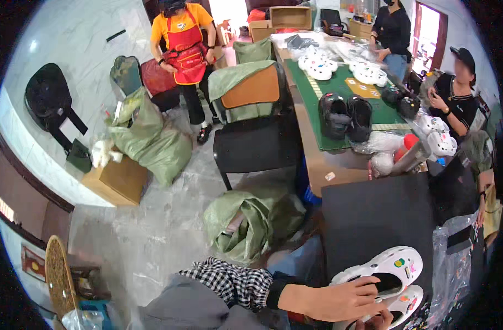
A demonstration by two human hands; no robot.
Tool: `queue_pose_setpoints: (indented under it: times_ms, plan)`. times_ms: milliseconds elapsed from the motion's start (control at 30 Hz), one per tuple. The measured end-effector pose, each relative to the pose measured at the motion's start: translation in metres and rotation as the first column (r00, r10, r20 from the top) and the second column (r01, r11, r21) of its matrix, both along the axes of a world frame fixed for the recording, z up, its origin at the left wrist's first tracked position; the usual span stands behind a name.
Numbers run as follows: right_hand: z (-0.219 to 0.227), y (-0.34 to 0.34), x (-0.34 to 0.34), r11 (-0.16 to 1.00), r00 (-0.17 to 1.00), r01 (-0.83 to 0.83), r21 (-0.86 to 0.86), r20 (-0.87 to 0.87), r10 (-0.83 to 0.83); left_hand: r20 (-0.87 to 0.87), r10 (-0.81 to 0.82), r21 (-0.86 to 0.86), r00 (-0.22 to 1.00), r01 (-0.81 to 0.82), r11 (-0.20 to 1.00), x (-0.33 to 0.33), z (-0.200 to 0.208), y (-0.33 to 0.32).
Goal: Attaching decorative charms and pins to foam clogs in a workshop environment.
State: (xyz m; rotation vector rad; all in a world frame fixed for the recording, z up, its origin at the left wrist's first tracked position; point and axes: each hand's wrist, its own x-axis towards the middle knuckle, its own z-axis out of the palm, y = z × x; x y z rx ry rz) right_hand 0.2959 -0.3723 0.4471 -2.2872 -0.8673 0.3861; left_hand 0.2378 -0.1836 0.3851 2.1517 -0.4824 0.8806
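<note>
A pair of white clogs with holes and small coloured charms lies at the lower right, on a black mat (378, 220). My left hand (339, 298), in a black-and-white checked sleeve, reaches across to the upper clog (402, 265). Its fingers curl over that clog's opening and grip the rim. Just below, my right hand (377, 320) shows only in part at the bottom edge. Its fingers are bent close together at the opening of the lower clog (410, 300); whatever they pinch is hidden.
Clear plastic bags (450, 264) lie right of the mat. A green-topped table (317, 118) beyond bears black clogs (335, 116) and white clogs (317, 63). A green sack (246, 220) and black chair (257, 143) stand left. Co-workers include a person in a red apron (185, 55).
</note>
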Motion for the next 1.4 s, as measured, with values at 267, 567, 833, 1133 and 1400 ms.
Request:
queue_pose_setpoints:
  times_ms: [267, 567, 833, 1133, 1400]
  plan:
    - [0.003, -0.002, -0.004, 0.991, 0.993, -0.111, -0.074, -0.056, 0.107, 0.003, -0.036, 0.009, 0.999, 0.036, 0.999, -0.003, -0.003, 0.011]
    - [0.011, 0.004, -0.005, 0.986, 0.991, -0.124, -0.113, -0.07, 0.117, 0.158, -0.05, -0.1, 0.986, 0.067, 0.993, 0.003, -0.017, 0.004]
    - [0.019, 0.016, -0.009, 0.977, 0.991, -0.119, -0.179, -0.077, 0.107, 0.158, -0.066, -0.258, 0.985, 0.106, 0.96, -0.004, -0.015, 0.017]
    - [0.021, 0.019, -0.002, 0.95, 0.972, -0.224, -0.217, 0.026, 0.235, 0.066, -0.009, -0.158, 0.998, 0.019, 0.987, -0.003, -0.021, 0.012]
    - [0.013, 0.016, 0.0, 0.931, 0.949, -0.276, -0.237, 0.084, 0.303, 0.055, 0.037, -0.07, 0.998, -0.033, 0.997, -0.005, -0.022, 0.01]
